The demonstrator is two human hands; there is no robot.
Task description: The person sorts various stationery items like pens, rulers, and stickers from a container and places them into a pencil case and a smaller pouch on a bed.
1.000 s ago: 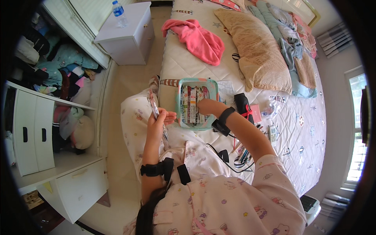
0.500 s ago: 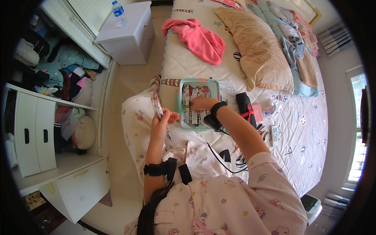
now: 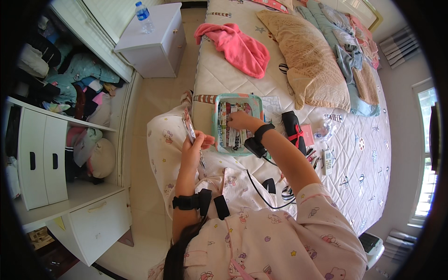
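Note:
My left hand (image 3: 195, 143) is closed around a slim, flat bundle of long strips, perhaps packets (image 3: 188, 127), standing on end left of a basket. Some of its fingers stretch toward the basket. A teal, rectangular basket (image 3: 217, 122) sits at the bed's edge beside my lap. Many slim, printed packets (image 3: 234, 139) lie in it side by side. Over these reaches my right hand (image 3: 241, 121), fingers bent down and drawn together near the basket's left half. Whatever the fingertips pinch is too small to make out.
Right of the basket lie a black pouch with a red ribbon (image 3: 293, 128), a pink box (image 3: 306, 134), crumpled clear plastic (image 3: 323, 133), a remote control (image 3: 327, 161) and several pens. Farther up the bed are a pink cloth (image 3: 242, 51) and a tan pillow (image 3: 308, 65). A black cable (image 3: 261, 198) crosses my lap.
My right hand has shifted slightly left and up within the basket, uncovering more packets below it. My left hand keeps its bundle in nearly the same place.

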